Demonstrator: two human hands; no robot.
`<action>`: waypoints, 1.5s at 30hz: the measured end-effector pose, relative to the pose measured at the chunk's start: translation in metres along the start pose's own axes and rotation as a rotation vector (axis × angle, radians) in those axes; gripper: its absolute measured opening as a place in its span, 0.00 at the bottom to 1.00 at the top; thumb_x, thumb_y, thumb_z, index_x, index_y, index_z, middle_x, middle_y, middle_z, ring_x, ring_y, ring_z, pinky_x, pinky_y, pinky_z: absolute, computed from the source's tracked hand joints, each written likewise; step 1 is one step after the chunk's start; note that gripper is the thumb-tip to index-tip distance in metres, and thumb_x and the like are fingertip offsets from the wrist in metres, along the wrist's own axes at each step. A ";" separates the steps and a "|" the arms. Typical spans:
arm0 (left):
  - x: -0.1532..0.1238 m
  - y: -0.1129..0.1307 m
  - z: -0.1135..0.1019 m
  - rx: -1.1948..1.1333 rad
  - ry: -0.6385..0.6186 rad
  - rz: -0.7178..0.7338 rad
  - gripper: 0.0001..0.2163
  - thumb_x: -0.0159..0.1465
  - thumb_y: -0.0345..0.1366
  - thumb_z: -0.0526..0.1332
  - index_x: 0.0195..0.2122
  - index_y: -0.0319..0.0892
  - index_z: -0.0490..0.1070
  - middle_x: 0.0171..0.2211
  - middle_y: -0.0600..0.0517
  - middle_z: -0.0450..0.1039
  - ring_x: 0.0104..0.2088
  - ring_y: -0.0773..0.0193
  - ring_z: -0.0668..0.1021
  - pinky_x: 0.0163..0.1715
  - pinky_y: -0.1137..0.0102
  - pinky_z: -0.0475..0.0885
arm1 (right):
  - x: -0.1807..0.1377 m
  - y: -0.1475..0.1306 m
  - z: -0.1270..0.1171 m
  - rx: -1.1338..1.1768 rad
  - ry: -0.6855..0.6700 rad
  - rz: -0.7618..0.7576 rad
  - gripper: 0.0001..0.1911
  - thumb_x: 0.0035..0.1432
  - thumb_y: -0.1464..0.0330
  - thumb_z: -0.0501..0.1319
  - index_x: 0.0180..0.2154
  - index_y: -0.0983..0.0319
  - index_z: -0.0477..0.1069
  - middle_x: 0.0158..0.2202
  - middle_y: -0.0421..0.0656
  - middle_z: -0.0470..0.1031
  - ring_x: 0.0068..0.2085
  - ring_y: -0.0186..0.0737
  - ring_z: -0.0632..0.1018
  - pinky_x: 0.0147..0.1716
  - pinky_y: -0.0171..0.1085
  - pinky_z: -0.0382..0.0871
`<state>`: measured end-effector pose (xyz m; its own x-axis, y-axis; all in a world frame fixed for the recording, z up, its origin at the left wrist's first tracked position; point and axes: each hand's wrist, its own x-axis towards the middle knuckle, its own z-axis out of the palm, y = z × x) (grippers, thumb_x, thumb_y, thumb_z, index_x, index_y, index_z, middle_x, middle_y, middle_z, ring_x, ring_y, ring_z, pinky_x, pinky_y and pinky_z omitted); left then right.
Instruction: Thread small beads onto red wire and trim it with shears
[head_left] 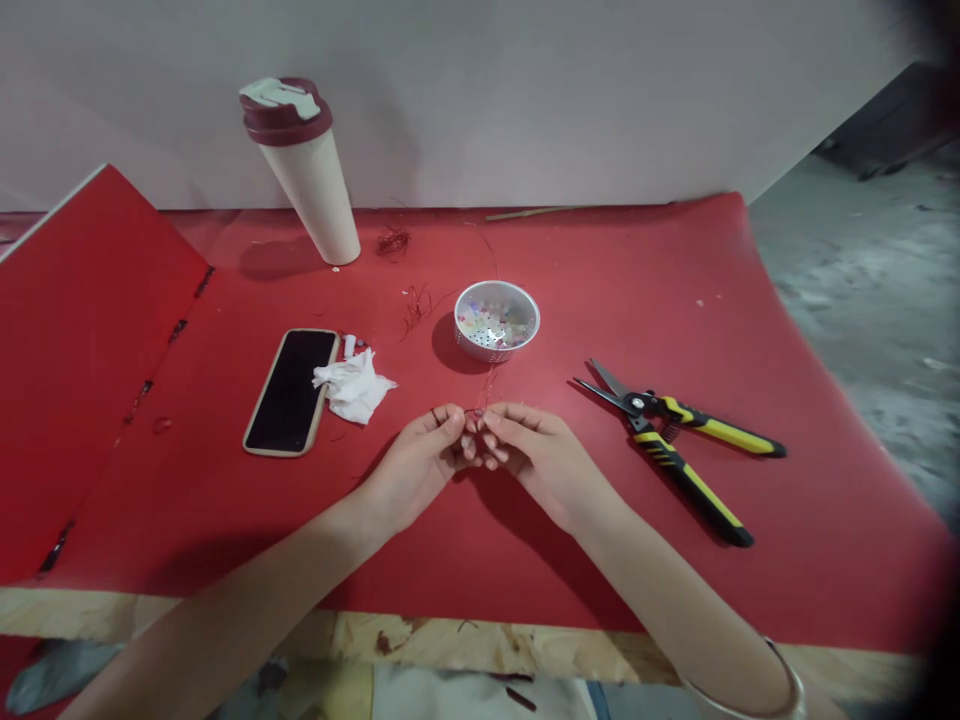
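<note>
My left hand and my right hand meet fingertip to fingertip above the red mat. Both pinch a thin red wire that rises from between the fingers toward the small metal bowl. The bowl holds several small coloured beads. Something tiny and dark sits at the pinch point; I cannot make it out. Fingers of both hands are curled closed.
Yellow-and-black snips lie open to the right. A phone lies face up at left beside a crumpled white tissue. A white tumbler with maroon lid stands at the back. Red wire scraps lie near the bowl.
</note>
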<state>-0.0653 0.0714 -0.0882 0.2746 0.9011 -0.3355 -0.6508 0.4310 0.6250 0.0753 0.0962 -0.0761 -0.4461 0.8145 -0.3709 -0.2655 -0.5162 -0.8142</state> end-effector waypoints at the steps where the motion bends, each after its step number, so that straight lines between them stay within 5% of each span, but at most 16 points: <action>1: 0.001 0.000 -0.001 0.012 -0.001 -0.006 0.09 0.59 0.37 0.61 0.26 0.37 0.68 0.21 0.53 0.67 0.25 0.67 0.73 0.33 0.71 0.69 | 0.000 0.000 0.000 0.017 -0.020 0.012 0.09 0.52 0.66 0.63 0.24 0.63 0.71 0.20 0.37 0.65 0.24 0.30 0.66 0.28 0.34 0.61; 14: -0.004 0.004 0.000 0.020 -0.027 -0.032 0.09 0.58 0.37 0.61 0.24 0.39 0.66 0.21 0.54 0.65 0.23 0.69 0.71 0.28 0.74 0.65 | 0.001 0.000 -0.002 0.060 -0.109 0.057 0.09 0.54 0.65 0.61 0.25 0.63 0.70 0.20 0.36 0.62 0.24 0.31 0.65 0.28 0.35 0.60; 21: -0.004 0.004 0.001 -0.013 0.033 0.020 0.07 0.58 0.34 0.61 0.25 0.39 0.67 0.26 0.55 0.65 0.25 0.73 0.66 0.29 0.76 0.63 | 0.003 -0.002 -0.006 0.122 -0.171 0.074 0.08 0.52 0.66 0.63 0.27 0.64 0.71 0.20 0.35 0.60 0.21 0.27 0.57 0.22 0.33 0.51; 27: -0.005 0.009 0.003 0.050 0.023 -0.067 0.12 0.61 0.38 0.57 0.22 0.39 0.65 0.23 0.53 0.63 0.26 0.68 0.67 0.30 0.73 0.64 | 0.003 -0.001 -0.008 0.070 -0.220 0.109 0.07 0.50 0.68 0.65 0.25 0.63 0.69 0.22 0.36 0.66 0.22 0.27 0.58 0.24 0.33 0.52; 35: -0.004 0.009 0.005 0.136 0.046 -0.065 0.13 0.61 0.37 0.56 0.21 0.39 0.63 0.22 0.54 0.63 0.26 0.68 0.68 0.29 0.72 0.63 | 0.003 -0.001 -0.005 0.011 -0.164 0.086 0.08 0.51 0.66 0.64 0.24 0.63 0.70 0.23 0.39 0.68 0.26 0.32 0.66 0.25 0.34 0.54; 45: -0.003 0.008 0.003 0.092 0.066 -0.067 0.11 0.61 0.36 0.56 0.22 0.39 0.65 0.24 0.53 0.64 0.26 0.68 0.68 0.29 0.73 0.63 | 0.002 0.000 -0.007 0.126 -0.173 0.154 0.07 0.53 0.68 0.63 0.26 0.65 0.71 0.20 0.36 0.62 0.22 0.27 0.60 0.23 0.31 0.51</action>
<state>-0.0690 0.0725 -0.0808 0.2666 0.8663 -0.4224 -0.5637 0.4956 0.6607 0.0802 0.1001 -0.0797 -0.6259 0.6722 -0.3956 -0.2825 -0.6681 -0.6884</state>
